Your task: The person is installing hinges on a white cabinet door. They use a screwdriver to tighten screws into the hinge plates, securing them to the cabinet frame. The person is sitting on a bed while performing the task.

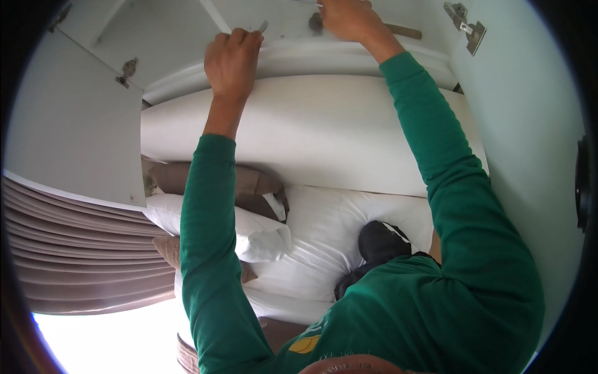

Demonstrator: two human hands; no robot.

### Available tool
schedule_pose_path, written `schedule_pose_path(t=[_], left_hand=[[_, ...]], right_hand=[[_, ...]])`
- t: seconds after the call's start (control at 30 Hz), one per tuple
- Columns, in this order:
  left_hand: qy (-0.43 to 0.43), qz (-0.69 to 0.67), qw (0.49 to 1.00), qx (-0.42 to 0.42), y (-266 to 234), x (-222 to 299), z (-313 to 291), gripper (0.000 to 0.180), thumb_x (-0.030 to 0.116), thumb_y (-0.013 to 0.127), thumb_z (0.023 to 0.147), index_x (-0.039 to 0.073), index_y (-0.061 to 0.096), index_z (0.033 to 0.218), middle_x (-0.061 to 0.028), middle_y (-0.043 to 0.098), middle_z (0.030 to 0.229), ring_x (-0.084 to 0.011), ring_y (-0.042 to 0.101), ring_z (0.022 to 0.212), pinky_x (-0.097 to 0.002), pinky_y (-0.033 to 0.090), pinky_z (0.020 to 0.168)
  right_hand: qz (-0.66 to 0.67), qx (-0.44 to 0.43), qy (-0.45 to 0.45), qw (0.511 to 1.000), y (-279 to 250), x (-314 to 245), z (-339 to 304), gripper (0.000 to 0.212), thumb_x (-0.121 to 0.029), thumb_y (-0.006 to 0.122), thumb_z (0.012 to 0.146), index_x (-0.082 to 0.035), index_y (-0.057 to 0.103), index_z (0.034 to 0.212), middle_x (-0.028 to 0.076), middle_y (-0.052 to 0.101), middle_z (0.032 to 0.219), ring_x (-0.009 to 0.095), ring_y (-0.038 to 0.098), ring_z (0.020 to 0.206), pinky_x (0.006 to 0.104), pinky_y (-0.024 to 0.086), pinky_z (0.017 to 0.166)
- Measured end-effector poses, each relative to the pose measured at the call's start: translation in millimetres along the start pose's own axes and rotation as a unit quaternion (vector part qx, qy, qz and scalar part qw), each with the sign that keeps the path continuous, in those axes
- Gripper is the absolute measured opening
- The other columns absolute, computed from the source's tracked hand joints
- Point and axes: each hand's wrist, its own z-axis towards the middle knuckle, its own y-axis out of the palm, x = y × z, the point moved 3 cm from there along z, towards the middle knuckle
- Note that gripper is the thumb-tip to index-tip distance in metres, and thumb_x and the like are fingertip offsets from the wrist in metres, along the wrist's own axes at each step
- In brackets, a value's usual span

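Note:
Both my arms, in green sleeves, reach up into a white cabinet [293, 57]. My left hand [233, 59] is closed just above the cabinet's front edge. A small pale grey end [263, 26] pokes out beside its fingers; the rest is hidden in the grip. My right hand [350, 19] is higher and further right, its fingers closed at the picture's top edge. A thin pale tip shows by them, too small to name. Behind this hand lies what looks like a hammer, with a dark round head [316, 22] and a brown wooden handle [403, 30].
An open white door [75, 118] hangs at left on metal hinges [127, 73]; another hinge [467, 28] is on the right panel. Below are a bed with a white sheet [317, 243], brown and white pillows [265, 243], and a black bag-like thing [380, 243]. Brown curtains [87, 249] hang at left.

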Motion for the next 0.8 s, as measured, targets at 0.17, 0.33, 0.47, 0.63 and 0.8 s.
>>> schedule_pose_path(t=[0.17, 0.33, 0.47, 0.63, 0.8], left_hand=[[-0.153, -0.068, 0.985, 0.036, 3.5, 6.8, -3.5, 0.012, 0.030, 0.079, 0.089, 0.021, 0.081, 0.097, 0.0046, 0.071, 0.087, -0.0197, 0.064, 0.079, -0.0355, 0.053, 0.070], [-0.208, -0.100, 0.972, 0.053, 3.8, 11.2, -12.7, 0.014, 0.032, 0.078, 0.090, 0.021, 0.081, 0.098, 0.0042, 0.073, 0.088, -0.0183, 0.067, 0.075, -0.0360, 0.054, 0.064], [-0.237, -0.152, 0.958, 0.054, 2.8, 11.6, -7.5, 0.016, 0.033, 0.078, 0.091, 0.020, 0.081, 0.099, 0.0016, 0.073, 0.089, -0.0195, 0.068, 0.068, -0.0364, 0.054, 0.063], [-0.248, -0.181, 0.950, 0.064, 3.2, 30.4, 5.8, 0.013, 0.029, 0.077, 0.091, 0.018, 0.080, 0.098, -0.0024, 0.074, 0.092, -0.0246, 0.070, 0.070, -0.0381, 0.055, 0.068], [-0.309, -0.204, 0.928, 0.043, 5.5, 44.9, 6.5, 0.011, 0.024, 0.074, 0.093, 0.017, 0.078, 0.100, -0.0033, 0.073, 0.095, -0.0270, 0.070, 0.077, -0.0408, 0.056, 0.070]], right_hand=[[0.006, -0.038, 0.047, 0.998, 49.4, 36.9, 35.0, 0.028, -0.018, 0.061, 0.093, 0.004, 0.068, 0.109, 0.022, 0.070, 0.109, 0.038, 0.070, 0.096, 0.0503, 0.056, 0.083], [-0.084, -0.211, 0.059, 0.972, 80.0, 57.8, 52.6, 0.032, -0.017, 0.061, 0.091, -0.005, 0.074, 0.117, 0.019, 0.072, 0.122, 0.037, 0.070, 0.106, 0.0517, 0.056, 0.087], [-0.130, -0.230, 0.028, 0.964, 96.8, 56.0, 59.7, 0.039, -0.012, 0.058, 0.091, -0.011, 0.071, 0.127, 0.018, 0.070, 0.127, 0.036, 0.070, 0.109, 0.0497, 0.056, 0.092], [-0.167, -0.244, -0.059, 0.953, 98.0, 61.0, 66.4, 0.050, -0.009, 0.058, 0.090, -0.018, 0.063, 0.139, 0.017, 0.069, 0.131, 0.036, 0.068, 0.116, 0.0482, 0.054, 0.097], [-0.190, -0.259, -0.010, 0.947, 91.8, 77.5, 80.8, 0.046, -0.024, 0.063, 0.094, -0.006, 0.062, 0.137, 0.020, 0.069, 0.127, 0.036, 0.068, 0.114, 0.0462, 0.056, 0.097]])
